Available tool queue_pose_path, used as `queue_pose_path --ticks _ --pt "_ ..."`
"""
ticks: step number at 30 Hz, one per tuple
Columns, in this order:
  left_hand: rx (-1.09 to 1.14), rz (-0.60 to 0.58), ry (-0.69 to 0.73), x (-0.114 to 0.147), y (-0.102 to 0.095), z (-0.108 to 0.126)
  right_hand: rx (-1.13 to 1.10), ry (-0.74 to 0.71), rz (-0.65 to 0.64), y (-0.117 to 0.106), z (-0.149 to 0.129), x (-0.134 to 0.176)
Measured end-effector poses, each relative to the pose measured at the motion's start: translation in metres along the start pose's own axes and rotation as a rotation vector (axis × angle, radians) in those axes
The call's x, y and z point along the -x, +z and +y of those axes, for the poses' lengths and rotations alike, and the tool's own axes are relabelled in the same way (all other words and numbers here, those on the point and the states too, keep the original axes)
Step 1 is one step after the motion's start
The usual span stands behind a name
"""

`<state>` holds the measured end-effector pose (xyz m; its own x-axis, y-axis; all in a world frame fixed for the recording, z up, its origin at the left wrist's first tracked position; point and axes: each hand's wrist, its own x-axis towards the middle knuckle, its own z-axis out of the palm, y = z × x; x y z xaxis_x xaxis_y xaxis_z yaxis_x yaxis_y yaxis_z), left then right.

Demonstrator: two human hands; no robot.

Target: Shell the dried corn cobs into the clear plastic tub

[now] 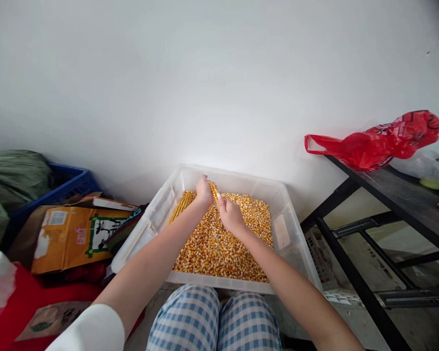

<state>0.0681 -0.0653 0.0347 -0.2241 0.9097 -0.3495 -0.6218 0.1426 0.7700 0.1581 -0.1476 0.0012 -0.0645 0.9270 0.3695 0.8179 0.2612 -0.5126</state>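
Observation:
Both of my hands are wrapped round one yellow corn cob point(213, 191), held above the far half of a clear plastic bin point(303, 243). My left hand point(204, 191) grips its upper end, fingers partly hidden behind it. Lower on the cob is my right hand point(229, 213), its thumb pressed against the kernels. Loose corn kernels point(219, 248) cover the bin's floor beneath my hands. Along the bin's left side lie more whole corn cobs point(183, 204), partly covered by my left forearm.
A white wall point(219, 87) rises behind the bin. On the right, a red plastic bag point(384, 141) lies on a black metal-framed table point(409, 190). To the left are an orange cardboard box point(73, 243), a blue crate point(75, 183) and a red bag point(25, 312).

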Motion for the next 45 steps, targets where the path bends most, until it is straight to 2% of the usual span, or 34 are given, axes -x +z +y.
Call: queue_pose_path --ticks 8,13,19,21,26,28,30,32,34,36,39,42,45 --pt "-0.045 0.013 0.021 -0.011 -0.002 -0.006 0.018 0.03 -0.042 0.008 0.005 -0.002" --pt "-0.006 0.016 0.005 -0.014 -0.004 -0.008 -0.116 0.049 -0.039 0.013 0.007 -0.003" --pt "0.088 -0.064 -0.014 -0.01 -0.001 -0.001 -0.6 0.44 -0.045 0.014 0.021 -0.015" --pt "0.089 -0.069 0.001 -0.008 0.0 0.001 -0.625 0.421 -0.024 0.01 0.027 -0.02" --pt "0.092 -0.087 -0.025 -0.006 0.001 -0.001 -0.445 0.238 0.142 -0.003 0.031 -0.025" --pt "0.073 -0.1 -0.014 -0.005 0.001 -0.005 -0.479 0.165 0.092 -0.003 0.028 -0.023" --pt "0.036 -0.113 0.015 -0.003 0.001 -0.009 -0.54 0.139 -0.033 0.002 0.024 -0.019" --pt "-0.008 -0.114 0.038 -0.001 0.001 -0.014 -0.587 0.17 -0.145 0.008 0.019 -0.015" --pt "-0.042 -0.102 0.057 0.001 0.001 -0.017 -0.609 0.21 -0.191 0.013 0.017 -0.011" --pt "-0.063 -0.095 0.093 0.001 0.002 -0.019 -0.594 0.211 -0.168 0.015 0.015 -0.009" --pt "-0.077 -0.121 0.13 0.002 0.003 -0.018 -0.499 0.184 -0.06 0.013 0.009 -0.006" --pt "-0.073 -0.145 0.121 0.004 0.003 -0.016 -0.4 0.193 0.023 0.009 0.002 -0.002" --pt "-0.071 -0.14 0.111 0.008 0.004 -0.017 -0.368 0.214 0.045 0.009 -0.002 -0.001"
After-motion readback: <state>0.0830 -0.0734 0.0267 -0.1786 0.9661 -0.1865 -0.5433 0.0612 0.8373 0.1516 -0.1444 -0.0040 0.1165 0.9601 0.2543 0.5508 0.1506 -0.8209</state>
